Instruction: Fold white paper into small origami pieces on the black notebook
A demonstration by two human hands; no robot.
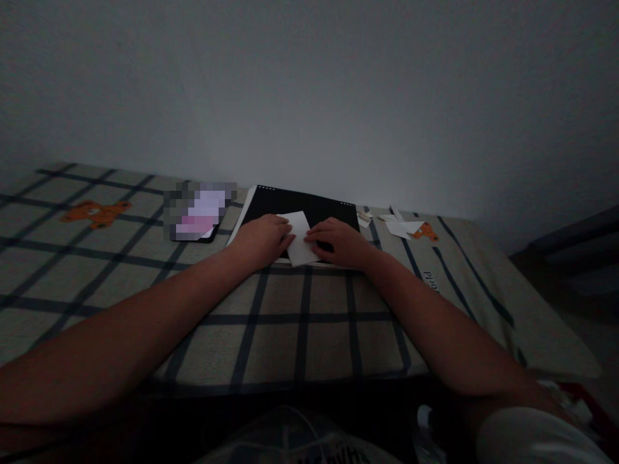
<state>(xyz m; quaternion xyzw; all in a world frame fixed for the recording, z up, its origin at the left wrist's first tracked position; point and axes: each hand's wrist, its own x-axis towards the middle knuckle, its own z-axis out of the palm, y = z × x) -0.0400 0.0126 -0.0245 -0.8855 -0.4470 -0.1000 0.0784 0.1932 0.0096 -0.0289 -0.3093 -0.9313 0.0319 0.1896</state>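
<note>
A small folded piece of white paper (300, 240) lies over a black flat pad or board (302, 201) with small white marks along its far edge. My left hand (264, 240) has its fingers curled on the paper's left side, thumb toward the middle. From the right, my right hand (341, 242) holds the paper's right edge with bent fingertips. Both hands rest low on the black surface. The paper's underside and the fingertips beneath it are hidden.
A checked cloth (285, 316) with orange bear prints covers the table. To the left lies a phone-like device (213, 219), its screen blurred out. Folded white paper pieces (402, 227) sit at the right. A pale wall (309, 96) rises behind. Below the near edge stands a clear bottle (425, 428).
</note>
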